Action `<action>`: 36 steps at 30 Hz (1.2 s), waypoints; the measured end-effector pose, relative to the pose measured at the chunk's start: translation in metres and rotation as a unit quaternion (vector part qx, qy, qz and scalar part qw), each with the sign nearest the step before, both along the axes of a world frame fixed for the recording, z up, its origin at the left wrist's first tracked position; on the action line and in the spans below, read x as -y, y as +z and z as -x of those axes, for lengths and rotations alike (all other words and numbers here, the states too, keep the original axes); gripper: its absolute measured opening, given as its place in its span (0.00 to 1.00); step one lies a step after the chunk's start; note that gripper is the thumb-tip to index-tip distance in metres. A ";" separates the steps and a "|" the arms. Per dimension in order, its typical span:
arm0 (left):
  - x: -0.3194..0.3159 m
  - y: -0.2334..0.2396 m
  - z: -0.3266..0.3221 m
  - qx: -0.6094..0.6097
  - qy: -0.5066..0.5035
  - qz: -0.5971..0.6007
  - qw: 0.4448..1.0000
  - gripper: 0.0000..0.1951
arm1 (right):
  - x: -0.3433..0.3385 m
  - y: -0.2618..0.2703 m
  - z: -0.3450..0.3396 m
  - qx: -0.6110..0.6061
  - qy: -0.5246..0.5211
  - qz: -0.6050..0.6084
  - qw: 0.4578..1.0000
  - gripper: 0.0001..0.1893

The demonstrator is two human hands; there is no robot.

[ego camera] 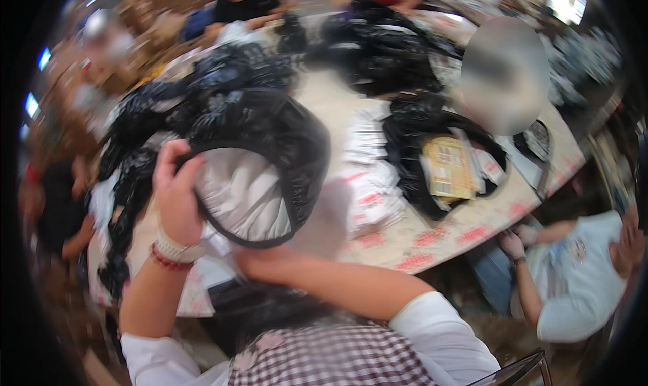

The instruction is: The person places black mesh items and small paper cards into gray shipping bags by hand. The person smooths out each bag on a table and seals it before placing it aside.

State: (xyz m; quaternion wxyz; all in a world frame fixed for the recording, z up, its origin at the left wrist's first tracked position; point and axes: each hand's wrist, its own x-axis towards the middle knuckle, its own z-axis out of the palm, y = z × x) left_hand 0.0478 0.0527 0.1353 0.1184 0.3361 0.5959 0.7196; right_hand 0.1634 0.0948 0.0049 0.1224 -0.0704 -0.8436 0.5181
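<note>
A rounded black item with a pale, pleated lining (243, 193), which looks like a fabric cap or a bag, is tilted so that its dark-rimmed opening faces me. My left hand (177, 193) grips the rim at its left side, thumb and fingers on the edge. Beneath the item my right hand (258, 262) reaches in from the right, mostly hidden and blurred, so its fingers do not show. Just right of the item lies a pile of white slips with red and black print (372, 193). Some white paper lies by my left wrist.
Black plastic-wrapped items (233, 72) are heaped along the table's far left and back (385, 46). An open black bag (410, 178) with yellow printed packets (448, 168) lies right. A seated person (572, 274) is at the right edge; others sit across and left.
</note>
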 end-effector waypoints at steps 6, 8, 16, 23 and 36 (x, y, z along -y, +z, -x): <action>0.134 -0.063 0.019 0.343 0.083 -0.044 0.935 0.06 | 0.005 0.025 -0.020 -0.092 0.160 -0.490 0.852 0.05; 0.151 -0.097 0.026 0.418 0.058 0.037 0.906 0.09 | 0.001 0.035 -0.027 -0.062 0.176 -0.511 0.839 0.04; 0.156 -0.111 0.030 0.320 -0.062 0.097 0.940 0.09 | -0.036 0.045 -0.097 -0.241 0.056 -0.248 0.937 0.06; 0.166 -0.160 0.061 -0.061 0.036 0.307 0.949 0.25 | -0.070 0.117 -0.152 -0.215 -0.320 -0.002 0.923 0.03; 0.224 -0.146 0.008 0.028 0.033 0.234 0.971 0.23 | 0.054 -0.031 -0.028 -0.239 -0.008 -0.447 0.862 0.12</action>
